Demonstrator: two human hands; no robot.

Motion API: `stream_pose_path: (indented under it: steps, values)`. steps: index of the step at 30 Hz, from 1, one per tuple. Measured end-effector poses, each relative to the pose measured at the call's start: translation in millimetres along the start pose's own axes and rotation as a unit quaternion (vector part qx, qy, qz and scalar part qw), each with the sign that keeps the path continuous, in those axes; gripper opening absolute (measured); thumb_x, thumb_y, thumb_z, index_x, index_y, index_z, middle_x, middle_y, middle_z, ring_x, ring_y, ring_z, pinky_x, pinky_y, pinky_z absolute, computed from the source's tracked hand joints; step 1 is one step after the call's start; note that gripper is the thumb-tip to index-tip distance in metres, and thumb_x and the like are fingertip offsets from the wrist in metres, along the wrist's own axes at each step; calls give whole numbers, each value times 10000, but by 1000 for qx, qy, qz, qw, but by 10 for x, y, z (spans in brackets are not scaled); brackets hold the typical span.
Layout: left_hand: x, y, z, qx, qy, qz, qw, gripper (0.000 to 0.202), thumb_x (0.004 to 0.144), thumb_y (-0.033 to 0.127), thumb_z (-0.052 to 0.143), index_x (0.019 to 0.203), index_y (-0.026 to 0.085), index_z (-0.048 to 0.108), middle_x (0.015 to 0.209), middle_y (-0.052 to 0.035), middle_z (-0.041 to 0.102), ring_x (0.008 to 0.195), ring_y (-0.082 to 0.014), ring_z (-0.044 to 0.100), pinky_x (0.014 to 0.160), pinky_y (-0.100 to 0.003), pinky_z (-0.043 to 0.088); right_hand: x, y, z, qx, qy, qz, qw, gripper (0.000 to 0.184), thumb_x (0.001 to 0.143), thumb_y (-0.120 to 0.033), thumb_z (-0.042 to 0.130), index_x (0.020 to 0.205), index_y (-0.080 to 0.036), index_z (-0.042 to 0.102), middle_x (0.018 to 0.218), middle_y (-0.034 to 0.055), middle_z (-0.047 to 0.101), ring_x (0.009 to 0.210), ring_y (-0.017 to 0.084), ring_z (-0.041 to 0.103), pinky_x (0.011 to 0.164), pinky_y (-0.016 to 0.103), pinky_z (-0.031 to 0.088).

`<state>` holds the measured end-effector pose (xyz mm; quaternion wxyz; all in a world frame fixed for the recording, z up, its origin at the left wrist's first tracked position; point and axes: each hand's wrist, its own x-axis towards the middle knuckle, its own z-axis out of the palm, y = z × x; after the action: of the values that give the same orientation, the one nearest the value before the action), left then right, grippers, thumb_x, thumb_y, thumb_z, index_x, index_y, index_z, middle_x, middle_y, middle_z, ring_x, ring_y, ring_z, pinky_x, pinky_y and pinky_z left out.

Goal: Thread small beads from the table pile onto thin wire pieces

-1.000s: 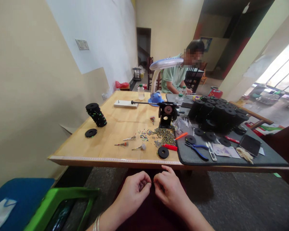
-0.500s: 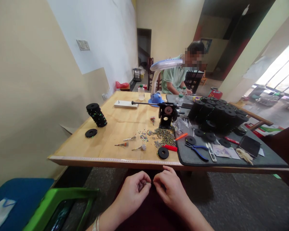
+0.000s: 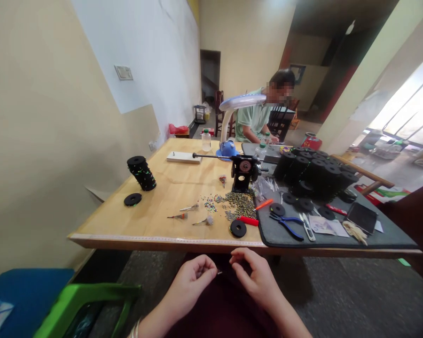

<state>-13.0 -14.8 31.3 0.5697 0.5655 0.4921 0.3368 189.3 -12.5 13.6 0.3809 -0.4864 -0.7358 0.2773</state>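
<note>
My left hand [image 3: 196,278] is in front of the table edge, thumb and forefinger pinched on a tiny pale piece [image 3: 219,272] too small to name. To its right, my right hand [image 3: 253,272] is held with fingers curled but apart, and nothing shows between them. Just beyond the hands, on the table, lies a black foam ring [image 3: 238,228] beside a red-handled tool [image 3: 247,220]. Behind these spreads a heap of small dark and yellowish metal pieces [image 3: 240,205], with tiny coloured beads [image 3: 210,203] at its left.
A black hand-cranked device [image 3: 242,172] with a long rod stands mid-table. Blue pliers [image 3: 287,225] and a white cutter [image 3: 307,228] lie on the grey mat [image 3: 278,240]. Black foam rolls [image 3: 296,169] stand at right, another stack [image 3: 141,173] at left. A person [image 3: 252,119] sits opposite.
My right hand has drawn away from the left and its fingers have spread. The tiny piece stays in my left hand's pinch. The view has tilted up slightly.
</note>
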Motion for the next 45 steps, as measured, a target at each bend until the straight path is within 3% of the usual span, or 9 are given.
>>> stream_pose_path:
  steps: [6,12,16,22,28,31,34,38,45]
  values:
    - [16,-250,-95,85,7,20,996,191,772,318,549,668,158,557,582,37,471,577,-125,421,556,-220,335,236,235,-58,-161,129,47,977,163,870,-282,520,959,-182,614,765,34,666,644,182,632,601,265,476]
    - [30,-522,-191,170,21,35,985,158,771,273,529,683,162,598,569,32,520,565,-131,450,551,-216,331,459,226,24,-330,120,96,931,227,840,-363,574,976,-183,603,897,102,663,761,249,665,568,289,448]
    - [29,-603,-209,194,17,40,980,163,774,261,515,708,164,628,566,31,537,557,-128,459,541,-210,325,533,202,39,-326,99,139,930,247,801,-379,612,956,-187,592,896,104,669,775,256,667,555,283,417]
    - [84,-661,-190,229,8,30,973,165,767,237,503,744,154,643,595,19,562,576,-132,485,552,-214,345,548,226,-9,-205,90,201,954,157,776,-361,593,852,-225,583,786,22,683,720,208,651,576,252,386]
    - [93,-652,-164,261,-25,41,964,159,765,205,503,740,165,654,676,-2,647,645,-149,567,603,-217,383,426,171,-174,75,102,102,987,221,781,-396,613,842,-184,600,778,29,666,655,179,587,586,247,429]
    - [90,-650,-139,294,-43,52,954,161,763,195,511,749,181,671,695,-5,676,665,-161,591,614,-225,387,355,-4,-340,212,137,84,964,232,757,-375,677,865,-181,608,801,32,663,719,184,593,668,264,454]
    - [98,-611,-107,315,-73,66,944,175,755,179,525,785,206,695,781,-18,717,754,-189,630,691,-245,413,321,-221,-479,372,175,72,909,259,751,-371,694,926,-198,613,844,35,676,807,210,622,766,322,466]
    - [108,-425,-99,341,-100,66,932,213,725,177,574,862,249,720,907,-29,736,867,-236,645,774,-288,426,298,-460,-558,519,146,68,840,263,737,-360,701,919,-190,617,814,53,694,815,255,658,789,410,483]
    - [54,250,-103,279,-45,153,947,155,762,196,578,858,219,699,820,-42,715,773,-209,632,715,-283,447,218,-613,-451,555,90,113,819,229,782,-353,665,909,-183,579,656,29,676,531,164,618,521,279,497]
